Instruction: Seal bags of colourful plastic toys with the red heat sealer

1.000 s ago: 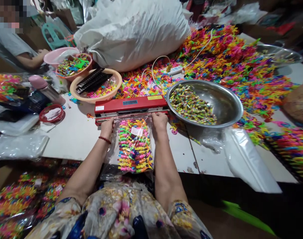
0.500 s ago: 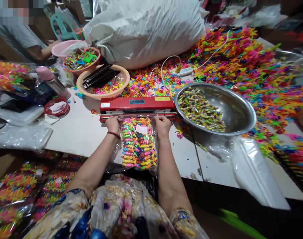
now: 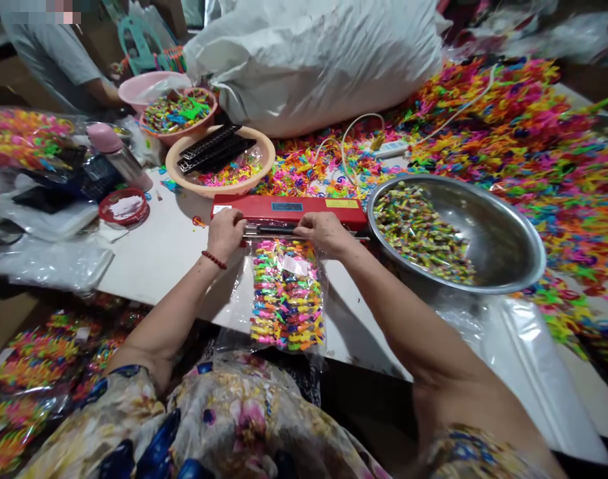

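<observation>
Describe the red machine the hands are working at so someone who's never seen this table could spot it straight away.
Start at the big steel bowl of wrapped sweets. Directly to its left lies the red sealer, a long, low bar. The left hand and right hand hold a clear bag of bright toys at its front edge. Nothing else nearby is a plain red bar.

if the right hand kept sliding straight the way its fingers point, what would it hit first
The right hand points left along the red sealer, over the clear bag mouth. First in that line is probably the left hand, resting on the sealer's left end; depth looks about level.
</observation>
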### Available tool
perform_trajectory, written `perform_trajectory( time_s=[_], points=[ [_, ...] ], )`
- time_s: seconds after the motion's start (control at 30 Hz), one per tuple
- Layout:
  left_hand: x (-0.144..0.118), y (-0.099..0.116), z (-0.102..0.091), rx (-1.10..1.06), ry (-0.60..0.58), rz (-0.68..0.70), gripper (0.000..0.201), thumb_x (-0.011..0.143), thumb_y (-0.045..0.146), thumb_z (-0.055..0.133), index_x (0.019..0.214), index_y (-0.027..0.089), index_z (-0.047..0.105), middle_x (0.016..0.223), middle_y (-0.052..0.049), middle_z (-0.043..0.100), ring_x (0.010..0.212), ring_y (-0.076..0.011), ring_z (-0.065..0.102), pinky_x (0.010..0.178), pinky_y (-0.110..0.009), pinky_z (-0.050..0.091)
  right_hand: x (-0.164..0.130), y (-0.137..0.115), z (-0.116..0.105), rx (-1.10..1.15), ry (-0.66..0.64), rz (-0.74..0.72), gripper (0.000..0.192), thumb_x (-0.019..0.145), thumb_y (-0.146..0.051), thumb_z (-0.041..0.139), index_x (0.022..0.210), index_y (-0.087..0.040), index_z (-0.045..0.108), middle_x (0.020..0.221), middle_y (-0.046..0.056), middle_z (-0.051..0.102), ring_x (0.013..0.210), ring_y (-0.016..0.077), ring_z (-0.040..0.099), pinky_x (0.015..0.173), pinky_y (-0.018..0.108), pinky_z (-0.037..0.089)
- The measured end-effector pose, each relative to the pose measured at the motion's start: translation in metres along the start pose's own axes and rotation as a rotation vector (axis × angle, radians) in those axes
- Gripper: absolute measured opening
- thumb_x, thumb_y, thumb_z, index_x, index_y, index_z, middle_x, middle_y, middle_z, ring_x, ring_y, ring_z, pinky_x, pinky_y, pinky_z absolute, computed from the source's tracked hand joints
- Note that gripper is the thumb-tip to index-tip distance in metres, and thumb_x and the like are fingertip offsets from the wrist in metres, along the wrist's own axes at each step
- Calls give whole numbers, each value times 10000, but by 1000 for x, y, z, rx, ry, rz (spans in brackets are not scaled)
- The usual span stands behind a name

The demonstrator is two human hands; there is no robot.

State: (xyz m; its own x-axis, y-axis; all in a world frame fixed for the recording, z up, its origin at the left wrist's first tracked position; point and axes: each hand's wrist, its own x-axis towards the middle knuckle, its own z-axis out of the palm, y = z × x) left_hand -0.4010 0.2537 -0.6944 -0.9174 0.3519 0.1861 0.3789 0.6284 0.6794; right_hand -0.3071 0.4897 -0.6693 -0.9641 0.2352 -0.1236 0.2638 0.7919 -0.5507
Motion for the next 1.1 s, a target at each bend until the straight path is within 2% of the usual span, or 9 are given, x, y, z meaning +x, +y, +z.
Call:
perform_trajectory(
  time_s=[0.13,0.23,0.37,0.5,0.63,0.8,0.9,1.0,1.1],
  points=[
    [31,4,5,299,-285,22,206,774,291,709,605,194,643,663,-109,617,810,-298,621,803,-380,480,8,1,-1,-62,-107,19,163,800,-259,755,661,-182,719,576,-1,624,574,137,557,581,258,360],
    [42,5,11,400,-305,18,263,717,313,770,548,180,620,575,-111,565,766,-309,628,747,-367,488,11,4,4,-96,-141,-5,158,766,-234,770,626,-192,709,590,16,640,596,160,579,575,273,365],
    [47,8,19,469,-326,78,162,623,169,784,566,143,635,582,-125,577,813,-339,654,784,-373,490,16,5,8,-146,-172,1,175,749,-247,780,605,-195,695,589,25,641,588,167,574,573,280,367],
    [52,14,19,492,-493,161,95,653,127,738,610,131,654,640,-145,605,882,-366,662,834,-391,480,19,3,7,-182,-211,32,187,743,-243,796,599,-188,691,590,24,640,596,166,576,562,275,341],
    [56,17,7,509,-653,268,82,751,148,665,670,136,654,713,-150,634,895,-341,663,843,-366,468,17,1,5,-212,-205,10,169,768,-260,775,631,-187,711,620,29,660,615,170,585,572,271,340],
    [51,19,1,167,-599,322,126,696,115,718,708,169,606,827,-103,663,819,-260,631,793,-314,441,15,2,8,-224,-184,11,176,772,-273,765,626,-198,703,584,16,634,590,163,563,554,271,325],
    [46,24,14,-90,-536,41,247,732,70,661,586,182,498,629,-46,583,638,-191,566,676,-283,415,13,2,10,-224,-148,18,173,761,-267,773,620,-204,697,580,13,628,581,159,549,552,272,322],
    [43,28,31,-198,-410,-209,277,780,72,589,582,201,445,527,-13,499,542,-169,507,594,-276,388,11,2,11,-236,-136,22,157,772,-269,774,645,-203,709,575,13,618,579,159,539,560,271,319],
    [37,32,41,-152,-323,-146,224,800,66,566,648,202,472,577,-17,507,608,-186,526,626,-280,392,8,1,11,-223,-124,28,133,781,-266,775,676,-200,724,567,6,614,570,154,534,570,266,326]
  ],
)
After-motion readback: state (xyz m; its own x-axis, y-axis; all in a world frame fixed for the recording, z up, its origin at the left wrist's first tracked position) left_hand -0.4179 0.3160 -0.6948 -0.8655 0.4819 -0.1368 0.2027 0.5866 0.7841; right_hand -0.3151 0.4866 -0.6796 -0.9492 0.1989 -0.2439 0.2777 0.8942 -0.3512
